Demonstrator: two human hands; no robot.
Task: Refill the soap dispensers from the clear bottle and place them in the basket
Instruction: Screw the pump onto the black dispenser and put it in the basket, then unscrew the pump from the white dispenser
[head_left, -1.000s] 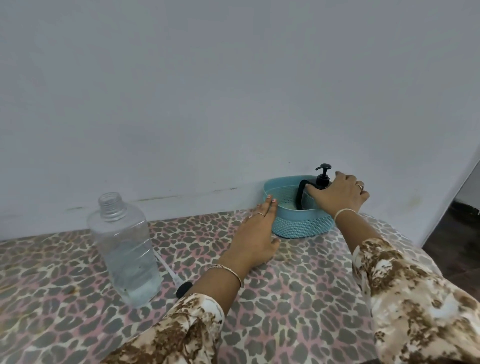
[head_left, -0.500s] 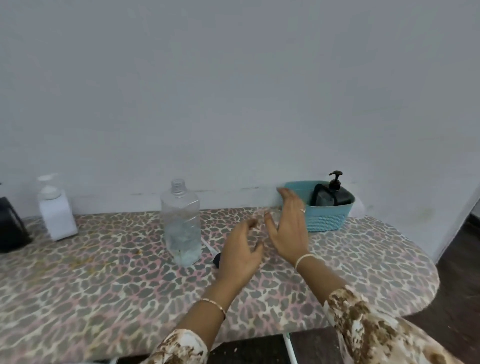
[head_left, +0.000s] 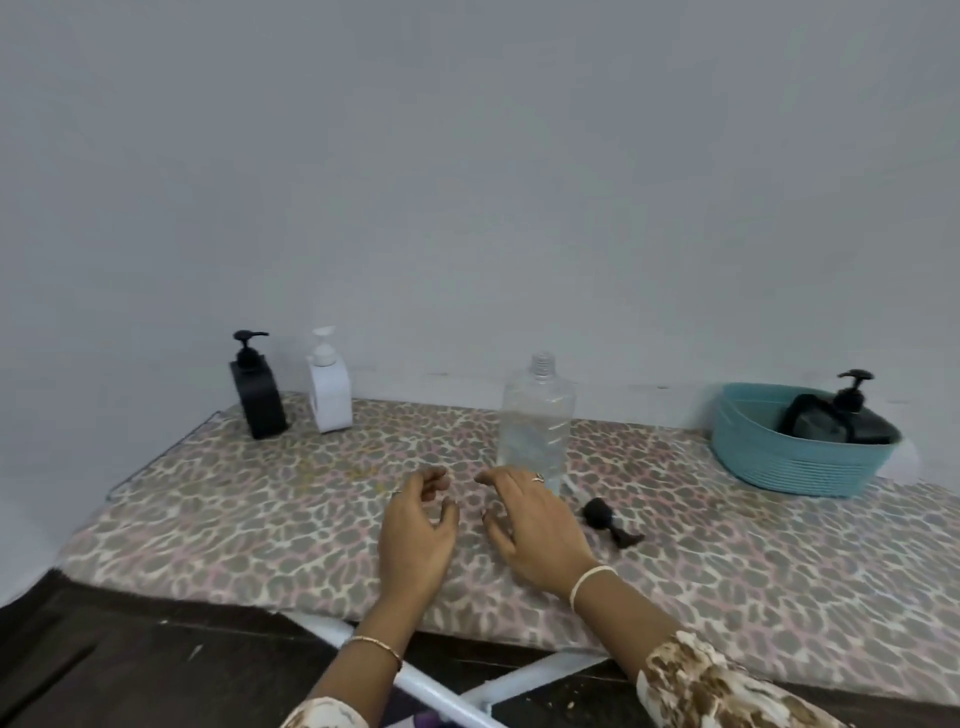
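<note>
Head view: no readable label on any bottle. Clear bottle (head_left: 538, 421) upright mid-table, uncapped, roughly half full. Black dispenser (head_left: 857, 420) in teal basket (head_left: 789, 465), far right. Black dispenser (head_left: 257, 389) and white dispenser (head_left: 328, 383) upright, far left by wall. Loose black pump head (head_left: 608, 521) lying on leopard-print cover (head_left: 260, 509). Left hand (head_left: 415, 535) and right hand (head_left: 535, 525) empty, fingers loosely curled, apart.

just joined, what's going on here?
A person is refilling soap dispensers from the clear bottle, which stands uncapped on the leopard-print board. One black dispenser already sits in the teal basket. A black dispenser and a white dispenser wait at the far left. Left hand and right hand hover empty mid-board. A loose black pump head lies beside the right hand.
</note>
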